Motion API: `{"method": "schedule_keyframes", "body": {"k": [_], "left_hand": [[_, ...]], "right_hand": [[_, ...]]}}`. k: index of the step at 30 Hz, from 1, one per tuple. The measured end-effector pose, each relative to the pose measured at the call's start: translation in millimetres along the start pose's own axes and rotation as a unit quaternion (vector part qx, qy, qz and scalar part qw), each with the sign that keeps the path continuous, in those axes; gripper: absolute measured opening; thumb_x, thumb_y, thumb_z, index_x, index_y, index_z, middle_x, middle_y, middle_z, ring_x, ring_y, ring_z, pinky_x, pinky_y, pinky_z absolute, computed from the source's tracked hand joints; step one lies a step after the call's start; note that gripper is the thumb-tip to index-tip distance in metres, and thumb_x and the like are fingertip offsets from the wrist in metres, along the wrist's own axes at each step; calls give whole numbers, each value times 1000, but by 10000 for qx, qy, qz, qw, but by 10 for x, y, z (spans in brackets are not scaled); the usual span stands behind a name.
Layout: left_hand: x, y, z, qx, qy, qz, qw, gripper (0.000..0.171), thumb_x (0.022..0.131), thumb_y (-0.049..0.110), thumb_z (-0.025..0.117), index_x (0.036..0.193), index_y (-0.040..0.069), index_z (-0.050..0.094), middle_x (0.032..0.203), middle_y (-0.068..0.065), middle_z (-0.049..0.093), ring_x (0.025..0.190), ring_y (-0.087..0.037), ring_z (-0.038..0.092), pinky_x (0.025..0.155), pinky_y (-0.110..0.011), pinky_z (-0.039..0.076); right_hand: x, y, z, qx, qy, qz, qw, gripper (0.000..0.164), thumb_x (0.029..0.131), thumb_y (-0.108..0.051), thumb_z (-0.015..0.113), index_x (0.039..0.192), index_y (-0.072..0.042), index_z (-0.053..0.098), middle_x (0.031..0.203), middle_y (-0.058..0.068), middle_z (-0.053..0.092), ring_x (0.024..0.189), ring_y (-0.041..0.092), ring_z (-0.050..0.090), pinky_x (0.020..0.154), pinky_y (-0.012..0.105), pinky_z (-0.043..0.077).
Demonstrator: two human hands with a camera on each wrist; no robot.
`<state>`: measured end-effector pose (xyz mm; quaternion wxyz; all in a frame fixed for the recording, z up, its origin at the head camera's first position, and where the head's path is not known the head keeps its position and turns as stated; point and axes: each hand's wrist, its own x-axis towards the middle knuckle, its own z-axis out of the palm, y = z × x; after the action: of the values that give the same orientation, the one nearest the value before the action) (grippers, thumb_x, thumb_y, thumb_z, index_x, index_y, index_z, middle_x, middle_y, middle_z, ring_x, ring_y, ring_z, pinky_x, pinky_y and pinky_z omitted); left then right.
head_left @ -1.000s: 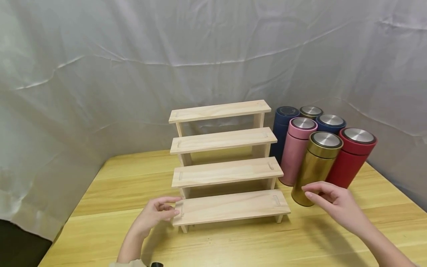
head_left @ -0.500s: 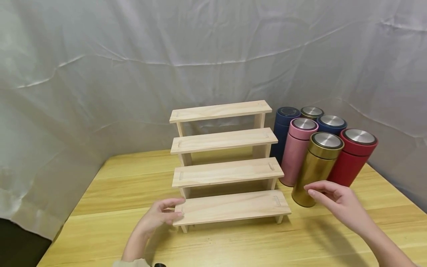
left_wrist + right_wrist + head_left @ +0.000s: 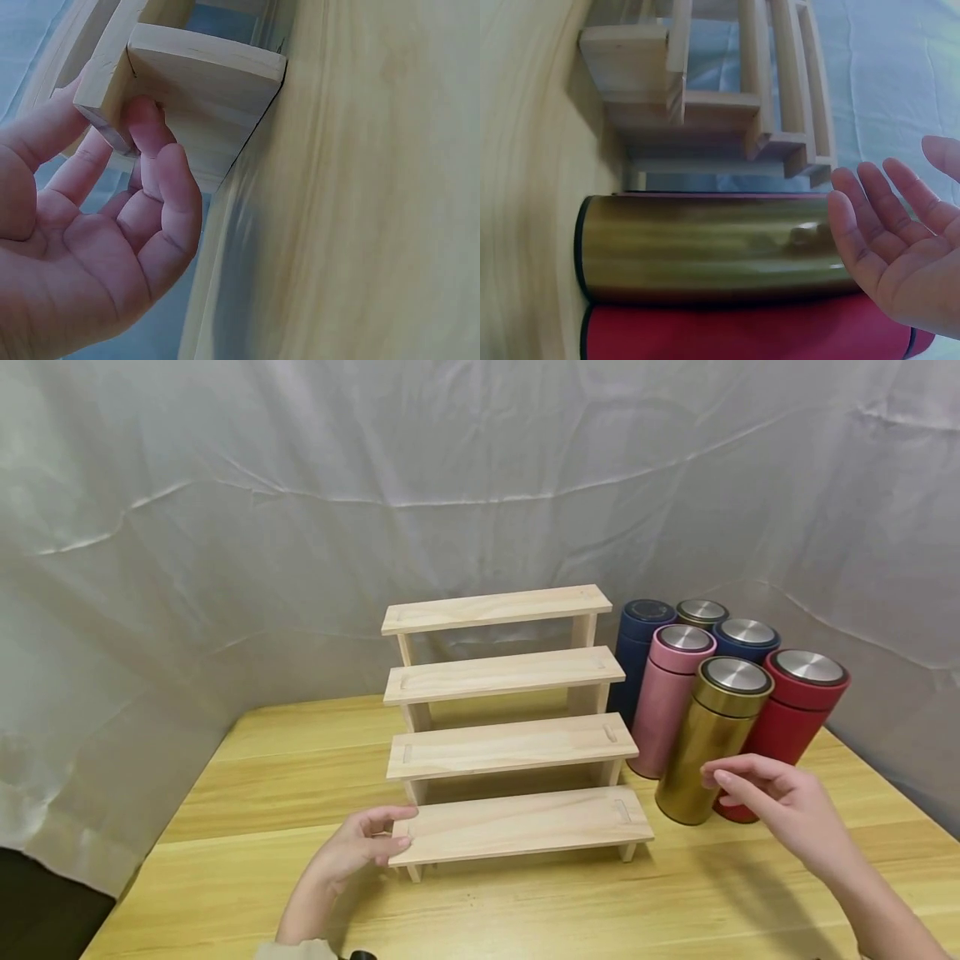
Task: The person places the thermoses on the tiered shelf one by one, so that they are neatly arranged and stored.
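Observation:
A stepped wooden rack (image 3: 517,827) with several pale shelves stands in the middle of the table. My left hand (image 3: 358,845) grips the left end of its lowest shelf; in the left wrist view, the thumb lies on top of the board (image 3: 112,75) and fingers curl beneath it. My right hand (image 3: 783,806) hovers with loosely bent fingers and nothing in them, just in front of a gold thermos (image 3: 701,752) and a red thermos (image 3: 787,718). In the right wrist view the fingertips are beside the gold thermos (image 3: 712,247), apart from its upper part.
Behind the gold thermos stand a pink thermos (image 3: 663,710), a dark blue thermos (image 3: 633,652), another blue one (image 3: 745,639) and a smaller-looking gold-rimmed one (image 3: 701,612). The wooden table (image 3: 285,760) backs onto a grey cloth (image 3: 480,468).
My left hand has moved slightly right, further onto the lowest shelf's end, and taken hold of it. The right hand has shifted a little right and up, away from the gold thermos.

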<state>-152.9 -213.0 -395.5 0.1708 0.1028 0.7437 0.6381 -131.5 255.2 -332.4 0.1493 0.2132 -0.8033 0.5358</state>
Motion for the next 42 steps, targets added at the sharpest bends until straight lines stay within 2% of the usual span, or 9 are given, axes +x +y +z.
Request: {"method": "schedule_keyframes", "body": {"k": [7,13,20,26,29,33,37,40,42], "left_hand": [[17,-27,-13,31,3,-14,10000,50,81,8,64,123,-9,44,83,-4,46,52,-5,41,60,-24,45],[24,-29,-19,-18,20,-81,10000,50,80,9,65,123,-8,45,76,-3,44,51,-5,41,61,-24,45],[11,-20,-12,-9,-41,15,10000,49,81,9,64,122,-9,45,76,-2,43,51,-5,41,61,-25,46],[16,-14,-12,-22,-7,-62,10000,49,80,9,65,122,-8,45,75,-2,43,51,-5,41,61,-25,46],[22,-13,-12,-2,-37,-20,10000,49,81,8,64,122,-9,45,74,-2,43,51,-5,41,60,-25,46],[23,-10,-12,-18,-92,41,9999,48,82,7,63,123,-9,44,74,-2,43,51,-6,41,60,-25,46],[19,-12,-13,-67,-93,49,9999,48,81,6,63,123,-10,44,75,-2,43,51,-5,41,59,-24,46],[15,-14,-13,-85,-77,44,9999,48,81,6,63,122,-10,44,74,-2,43,51,-5,41,59,-24,46],[10,-14,-10,-84,-60,28,9999,48,81,6,63,122,-10,44,75,-2,43,51,-5,41,59,-25,46]], "right_hand": [[-21,-9,-115,316,276,2,9991,22,87,13,46,99,4,62,93,-1,66,81,7,61,63,17,48],[-17,-15,-238,1009,493,-63,9937,21,86,15,45,97,8,61,92,2,67,77,10,63,62,18,49],[-10,-43,-395,654,1113,-15,9916,16,84,13,50,95,9,61,88,0,67,77,8,62,60,14,48],[-19,-11,-486,973,1712,22,9804,21,82,14,52,93,1,64,88,-4,67,73,5,62,62,11,47],[-13,69,-558,563,2358,223,9699,29,80,13,54,97,-7,66,89,-8,65,72,0,61,63,8,44],[-10,331,-708,-522,2959,552,9522,42,79,11,57,114,-13,57,99,-14,57,89,-4,53,68,4,38],[-34,737,-892,-1125,2899,713,9477,56,79,6,61,128,-15,45,109,-13,51,98,-3,47,69,4,35],[-46,802,-929,-1052,2605,940,9551,64,79,4,63,134,-15,36,111,-13,47,100,-2,44,70,4,35],[-48,686,-877,-984,2366,1118,9601,67,80,2,62,137,-15,31,110,-16,44,101,-4,42,73,3,34]]}}
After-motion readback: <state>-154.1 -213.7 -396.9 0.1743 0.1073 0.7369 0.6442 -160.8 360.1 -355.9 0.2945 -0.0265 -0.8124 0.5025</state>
